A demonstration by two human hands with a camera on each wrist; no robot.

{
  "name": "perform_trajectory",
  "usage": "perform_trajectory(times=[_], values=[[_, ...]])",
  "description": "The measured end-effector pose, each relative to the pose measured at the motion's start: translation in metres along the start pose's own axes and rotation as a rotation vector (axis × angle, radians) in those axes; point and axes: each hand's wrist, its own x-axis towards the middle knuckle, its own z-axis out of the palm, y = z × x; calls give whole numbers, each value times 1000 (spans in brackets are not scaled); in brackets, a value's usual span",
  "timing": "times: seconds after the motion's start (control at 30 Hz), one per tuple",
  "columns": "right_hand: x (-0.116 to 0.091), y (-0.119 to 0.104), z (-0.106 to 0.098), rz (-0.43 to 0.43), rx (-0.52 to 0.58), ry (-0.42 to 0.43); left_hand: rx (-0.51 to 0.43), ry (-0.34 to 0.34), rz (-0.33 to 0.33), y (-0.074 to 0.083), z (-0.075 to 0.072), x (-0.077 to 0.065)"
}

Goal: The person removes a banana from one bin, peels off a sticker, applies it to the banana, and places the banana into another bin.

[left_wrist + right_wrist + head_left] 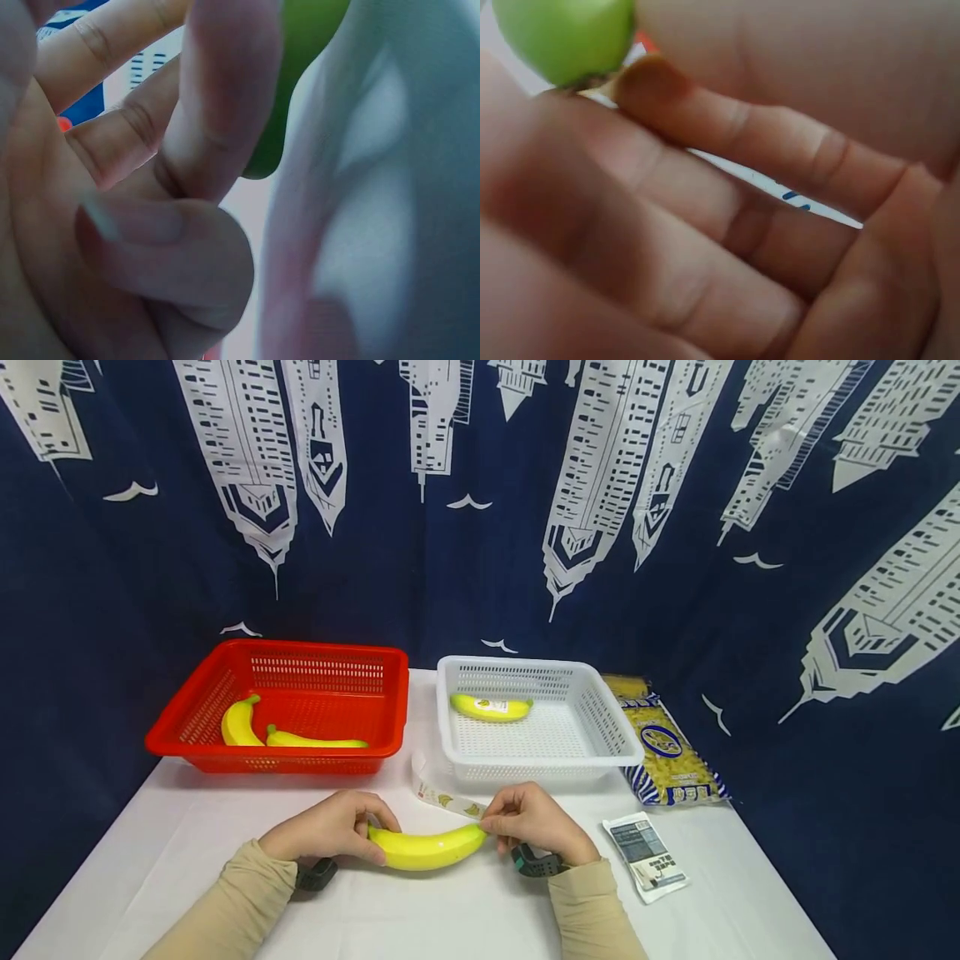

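A yellow banana with greenish ends lies crosswise at the front of the white table, its curve toward the person. My left hand holds its left end, thumb in front and fingers behind; that green end shows beside the fingers in the left wrist view. With its fingertips my right hand pinches the other tip, and the right wrist view shows this green end against the fingers. Just behind the banana, a strip of banana-print stickers curls across the table, its right end reaching the right fingers.
At the back left stands a red basket with two bananas. Beside it, a white basket contains one banana bearing a label. A yellow pasta bag and a small white packet lie at right.
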Motion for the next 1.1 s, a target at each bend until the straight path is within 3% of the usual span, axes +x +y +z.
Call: perform_trajectory(times=[0.13, 0.23, 0.3, 0.4, 0.53, 0.67, 0.8, 0.97, 1.1], values=[[0, 0, 2, 11, -55, 8, 24, 0, -2, 1, 3, 0], [2, -1, 5, -12, -53, 118, 52, 5, -10, 2, 4, 0], [5, -1, 9, -77, -39, 237, 69, 11, -9, 2, 4, 0], [12, -2, 18, -246, -110, 414, 66, 2, -20, 2, 3, -1], [20, -2, 31, -409, -382, 542, 54, -19, -27, 2, 4, -1], [23, 0, 39, -364, -538, 507, 52, -25, -20, 1, 6, -2], [25, 3, 46, -284, -588, 438, 80, -28, 1, -1, 7, -3], [27, 1, 49, -262, -629, 434, 98, -21, 27, -1, 4, -3], [25, -2, 46, -230, -595, 424, 162, 75, 72, 1, 7, -3]])
